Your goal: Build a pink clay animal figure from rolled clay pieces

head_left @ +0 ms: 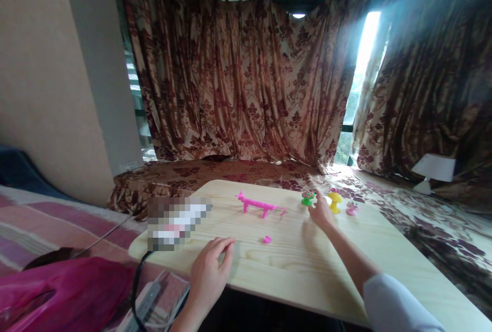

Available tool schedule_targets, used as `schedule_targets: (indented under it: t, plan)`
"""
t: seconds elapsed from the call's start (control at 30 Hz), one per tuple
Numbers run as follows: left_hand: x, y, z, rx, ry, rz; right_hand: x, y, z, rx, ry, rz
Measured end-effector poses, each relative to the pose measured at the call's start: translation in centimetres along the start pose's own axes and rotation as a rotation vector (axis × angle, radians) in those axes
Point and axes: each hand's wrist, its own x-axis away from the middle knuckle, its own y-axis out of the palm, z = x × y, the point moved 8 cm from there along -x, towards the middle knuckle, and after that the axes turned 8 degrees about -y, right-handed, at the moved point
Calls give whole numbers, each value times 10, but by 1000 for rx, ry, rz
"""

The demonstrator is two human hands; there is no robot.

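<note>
My left hand (212, 266) rests at the near edge of the pale wooden table, thumb and fingertips drawn together and nothing visible in them. Farther off on the right, my right hand (321, 212) reaches among small mushroom-shaped toys. Its fingers point at the green toy with a pink-dotted top (308, 198); contact cannot be made out. Just right of the hand is a yellow toy (334, 202), with a white piece (328, 200) partly hidden by the hand. A small pink toy (351, 208) stands farther right. Between the hands are a long pink animal-like toy (257, 204) and a small pink piece (267, 239).
A blurred-out object (179, 224) with a black cable lies at the table's (292, 270) left side. A magenta bag (65, 291) is on the striped bedding at left. Behind hang patterned curtains (246, 81); a white lamp (435, 168) stands at right.
</note>
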Motion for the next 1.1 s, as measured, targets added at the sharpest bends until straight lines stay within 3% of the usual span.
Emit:
schedule_targets:
  t: [0.2, 0.3, 0.4, 0.53, 0.63, 0.73, 0.87, 1.1]
  plan:
    - [-3, 6, -2, -21, 4, -11, 66, -41, 35, 58, -97, -146]
    - [-5, 9, -6, -38, -9, -4, 71, -54, 36, 64, -96, -144]
    - [-7, 10, -8, -28, -27, -8, 49, -39, 1, 14, -134, -147]
    - [-7, 8, -6, 67, -67, -43, 10, 8, -73, -94, -180, -195]
    - [-8, 4, -8, 294, -192, -68, -3, 42, -117, -169, -162, -249]
    - [-6, -1, -5, 513, -269, -68, -4, 57, -140, -251, -129, -308]
    - [0, 0, 4, 704, -369, -69, 2, 44, -153, -407, -140, -400]
    - [-1, 33, 35, 1249, -687, -248, 19, -19, -192, -763, -299, -613]
